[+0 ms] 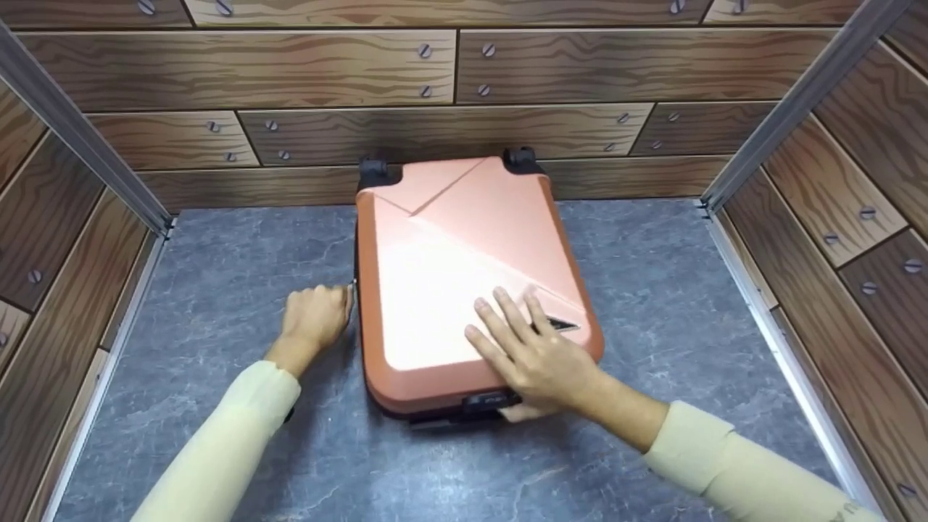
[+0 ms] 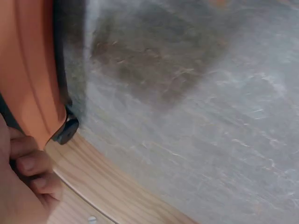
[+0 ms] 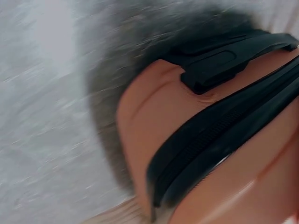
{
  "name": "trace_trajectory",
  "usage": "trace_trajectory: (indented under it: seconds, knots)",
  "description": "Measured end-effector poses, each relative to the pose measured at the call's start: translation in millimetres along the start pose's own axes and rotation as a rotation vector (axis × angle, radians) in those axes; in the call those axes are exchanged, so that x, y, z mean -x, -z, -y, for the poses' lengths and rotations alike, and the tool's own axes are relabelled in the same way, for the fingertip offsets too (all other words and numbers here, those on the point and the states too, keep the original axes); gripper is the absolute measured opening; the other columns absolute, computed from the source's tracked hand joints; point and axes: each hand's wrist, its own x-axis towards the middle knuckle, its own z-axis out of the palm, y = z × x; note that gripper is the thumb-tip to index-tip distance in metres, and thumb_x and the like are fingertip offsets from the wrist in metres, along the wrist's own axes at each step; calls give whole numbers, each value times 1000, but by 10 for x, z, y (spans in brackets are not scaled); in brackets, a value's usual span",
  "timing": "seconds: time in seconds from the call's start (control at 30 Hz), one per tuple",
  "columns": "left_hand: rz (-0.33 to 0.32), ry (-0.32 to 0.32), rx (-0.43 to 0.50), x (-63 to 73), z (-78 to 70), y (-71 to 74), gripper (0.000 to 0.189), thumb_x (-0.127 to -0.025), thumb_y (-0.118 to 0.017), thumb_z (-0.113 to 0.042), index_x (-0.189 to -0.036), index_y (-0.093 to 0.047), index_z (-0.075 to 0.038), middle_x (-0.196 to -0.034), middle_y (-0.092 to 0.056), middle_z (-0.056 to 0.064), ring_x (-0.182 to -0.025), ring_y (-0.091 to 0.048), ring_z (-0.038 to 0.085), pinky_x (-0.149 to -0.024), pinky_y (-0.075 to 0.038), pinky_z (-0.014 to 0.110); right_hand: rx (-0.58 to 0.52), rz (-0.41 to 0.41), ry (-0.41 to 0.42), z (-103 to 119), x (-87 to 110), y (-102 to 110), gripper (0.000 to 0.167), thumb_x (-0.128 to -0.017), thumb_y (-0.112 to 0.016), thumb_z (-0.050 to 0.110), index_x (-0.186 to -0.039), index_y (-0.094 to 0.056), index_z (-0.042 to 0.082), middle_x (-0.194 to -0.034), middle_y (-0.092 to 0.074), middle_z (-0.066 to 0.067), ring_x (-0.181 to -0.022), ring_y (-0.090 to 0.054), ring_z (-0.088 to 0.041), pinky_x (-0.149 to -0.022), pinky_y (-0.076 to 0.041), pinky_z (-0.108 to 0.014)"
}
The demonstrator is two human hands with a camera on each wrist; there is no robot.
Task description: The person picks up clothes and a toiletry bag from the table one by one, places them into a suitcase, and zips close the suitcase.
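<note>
Head view: pink suitcase (image 1: 449, 290) flat in middle. Looks hard, slippery, maybe heavy; good grab at black handle (image 1: 486, 403), low middle. Right hand (image 1: 544, 362) spread flat on lower right. Left hand (image 1: 317, 315) curled at left edge, seems to pinch zip pull (image 1: 354, 283).

Left wrist: curled fingers (image 2: 35, 161), lower left; wheel (image 2: 69, 131) near.

Right wrist: zip (image 3: 210, 133), right half, hidden from head view.

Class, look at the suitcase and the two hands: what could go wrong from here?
1. The suitcase might twist if the left hand, curled at its side, pulls: the right hand rests only on its near right part.
2. The wheels face the back wall, so a forward shove could knock them against it.
3. The zipper curves sharply, so it may snag there.
</note>
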Motion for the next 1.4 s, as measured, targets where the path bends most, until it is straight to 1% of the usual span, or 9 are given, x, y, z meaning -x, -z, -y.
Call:
trace_trajectory:
  seconds: [0.23,0.43,0.6,0.8,1.07,1.2,1.27,1.33,1.4]
  knots:
    - [-176,-201,-24,296,-15,-48,41,-100,-54,-22,-64,-58,-2,-54,-59,15,-47,-60,37,-41,-43,48,-127,-84,99,-380,289,-109,113,-75,-49,85,-150,-37,0,-151,-40,-31,-135,-42,-53,-106,-37,-66]
    - [-261,-294,-63,469,-163,-64,36,-96,-59,-19,-63,-57,-5,-48,-53,8,-39,-53,29,-37,-39,42,-197,-52,111,-704,517,-188,121,-60,-65,84,-151,-40,8,-156,-38,-21,-142,-38,-43,-120,-22,-56]
    - [-269,-330,-68,577,-290,-85,34,-95,-60,-20,-64,-57,-6,-46,-51,5,-38,-51,27,-37,-39,40,-251,10,49,-918,687,-215,132,-45,-82,73,-150,-40,6,-159,-37,-14,-152,-23,-28,-125,-11,-42]
    - [-262,-359,-48,651,-457,-116,33,-95,-60,-20,-64,-57,-8,-46,-52,4,-39,-53,26,-38,-41,40,-301,73,-17,-1117,829,-221,137,-34,-92,57,-149,-40,3,-160,-33,-15,-155,-13,-23,-125,-7,-39]
    - [-163,-418,-10,720,-968,-121,33,-97,-58,-22,-65,-57,-13,-47,-46,-2,-38,-46,17,-38,-36,31,-318,257,-270,-1459,1053,-149,127,-49,-95,28,-156,-30,9,-165,-24,-9,-153,-19,-33,-124,-12,-50]
    - [-105,-388,-8,660,-1239,-100,36,-98,-55,-25,-65,-57,-13,-50,-52,1,-41,-50,19,-40,-39,33,-336,453,-397,-1637,954,75,111,-67,-88,7,-158,-26,15,-167,-20,-4,-153,-17,-36,-118,-19,-62]
    - [-98,-371,-8,626,-1302,-83,37,-98,-55,-26,-64,-57,-13,-52,-56,3,-43,-55,22,-40,-42,37,-371,509,-450,-1642,798,269,95,-72,-77,-5,-155,-35,12,-163,-30,-8,-150,-25,-39,-114,-23,-66]
    - [-129,-362,-2,606,-1325,-85,36,-97,-56,-27,-63,-56,-13,-55,-59,4,-46,-59,26,-41,-45,41,-401,471,-485,-1568,603,443,80,-73,-70,-5,-148,-46,8,-156,-42,-13,-145,-34,-41,-113,-28,-65]
    - [-138,-361,6,603,-1333,-90,34,-97,-55,-26,-65,-56,-13,-56,-61,5,-47,-61,27,-42,-45,42,-429,336,-519,-1399,390,536,63,-79,-68,3,-141,-54,4,-149,-49,-17,-141,-41,-42,-113,-31,-62]
